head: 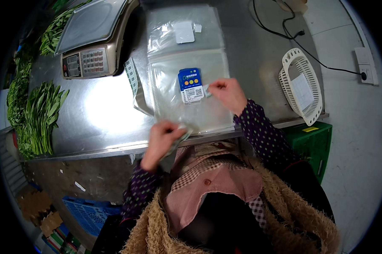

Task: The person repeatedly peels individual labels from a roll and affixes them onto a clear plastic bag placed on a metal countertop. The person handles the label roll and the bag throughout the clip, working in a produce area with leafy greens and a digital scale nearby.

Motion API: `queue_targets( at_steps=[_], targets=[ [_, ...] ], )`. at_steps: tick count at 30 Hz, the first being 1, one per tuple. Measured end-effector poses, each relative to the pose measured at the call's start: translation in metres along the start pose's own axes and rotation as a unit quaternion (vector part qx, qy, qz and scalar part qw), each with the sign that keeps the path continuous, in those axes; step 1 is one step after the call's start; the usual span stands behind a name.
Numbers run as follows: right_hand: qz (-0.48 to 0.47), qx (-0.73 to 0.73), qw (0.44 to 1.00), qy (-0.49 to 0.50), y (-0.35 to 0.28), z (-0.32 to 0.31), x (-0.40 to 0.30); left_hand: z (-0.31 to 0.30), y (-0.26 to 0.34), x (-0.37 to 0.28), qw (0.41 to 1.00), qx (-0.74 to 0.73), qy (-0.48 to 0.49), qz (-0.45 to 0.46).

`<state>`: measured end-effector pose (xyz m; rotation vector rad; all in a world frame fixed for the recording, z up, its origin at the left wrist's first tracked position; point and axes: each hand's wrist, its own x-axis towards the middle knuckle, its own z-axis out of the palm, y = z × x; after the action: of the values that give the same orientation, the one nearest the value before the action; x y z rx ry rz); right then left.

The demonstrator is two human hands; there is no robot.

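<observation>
My right hand (229, 95) pinches a small sticker (207, 90) between thumb and fingers, at the right edge of a blue and white label (191, 84). That label bears writing and a printed code and lies on a clear plastic bag (168, 111). Near the table's front edge, my left hand (164, 139) grips a strip of stickers (181, 135), somewhat blurred. A long sticker strip (133, 79) with green printing lies on the table left of the bags. Farther back, a second clear bag (159, 31) carries a white label (184, 32) and a small white square (197, 28).
A weighing scale (92, 62) stands back left on the steel table (111, 127). Bundles of leafy green vegetables (41, 117) lie along the left edge. To the right are a white plastic basket (284, 81), a black cable (286, 30) and a green crate (308, 139) below table height.
</observation>
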<state>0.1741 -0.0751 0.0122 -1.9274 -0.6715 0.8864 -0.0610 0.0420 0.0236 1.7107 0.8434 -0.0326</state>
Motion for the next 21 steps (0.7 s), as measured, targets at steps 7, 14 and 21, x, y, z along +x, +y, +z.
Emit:
queue_targets(
  at_steps=[7,14,21],
  targets=[
    [0.067,-0.129,0.982,0.118,0.041,0.026,0.025,-0.187,-0.185,-0.284,0.917,-0.226,-0.026,-0.328],
    [-0.228,-0.364,0.903,0.000,0.028,0.003,0.006,-0.142,-0.074,-0.158,0.968,0.099,0.140,-0.185],
    [-0.147,-0.214,0.961,-0.090,0.034,0.017,0.000,0.003,0.043,-0.015,0.983,-0.049,-0.073,0.159]
  ],
)
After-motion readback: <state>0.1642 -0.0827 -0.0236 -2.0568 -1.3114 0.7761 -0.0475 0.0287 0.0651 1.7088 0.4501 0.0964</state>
